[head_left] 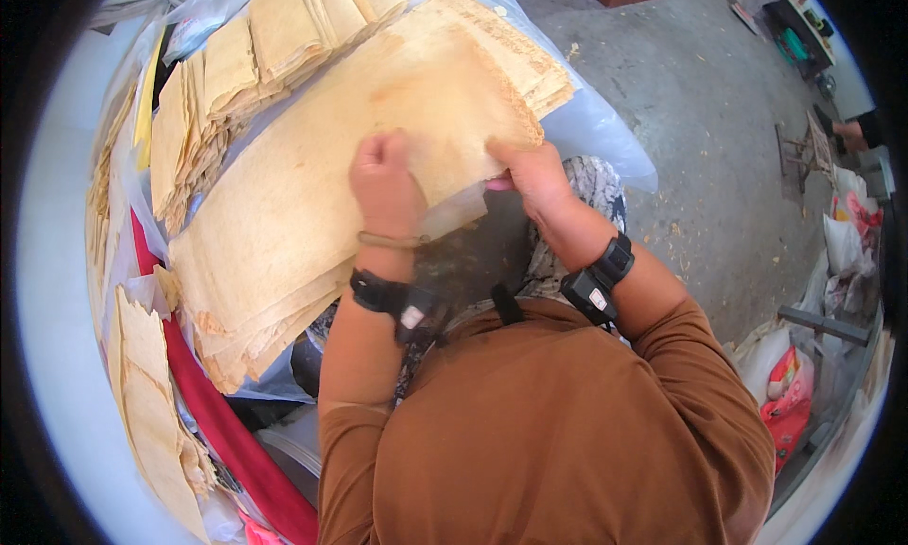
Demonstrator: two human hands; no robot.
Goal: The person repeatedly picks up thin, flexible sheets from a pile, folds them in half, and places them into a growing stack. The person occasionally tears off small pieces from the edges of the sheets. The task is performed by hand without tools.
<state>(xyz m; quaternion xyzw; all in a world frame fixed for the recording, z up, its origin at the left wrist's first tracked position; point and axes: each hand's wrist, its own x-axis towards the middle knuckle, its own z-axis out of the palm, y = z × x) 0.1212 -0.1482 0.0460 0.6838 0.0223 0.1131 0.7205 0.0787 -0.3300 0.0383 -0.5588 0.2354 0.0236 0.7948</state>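
Observation:
A broad stack of tan, paper-like sheets (312, 186) with rough edges lies in front of me, slanting from lower left to upper right. My right hand (541, 178) pinches the near right edge of the top sheets, thumb above and fingers underneath. Over the middle of the stack's near side, my left hand (386, 181) is curled into a fist and slightly blurred. Whether it holds anything is hidden. Translucent plastic (459, 211) shows below the sheets' near edge between my hands.
Folded tan sheets (279, 36) are piled at the far left, and torn pieces (151, 384) lie at the near left by a red strip (222, 422). Plastic sheeting (605, 134) spreads under the stack. Bags (785, 394) and a small stool (804, 153) stand right.

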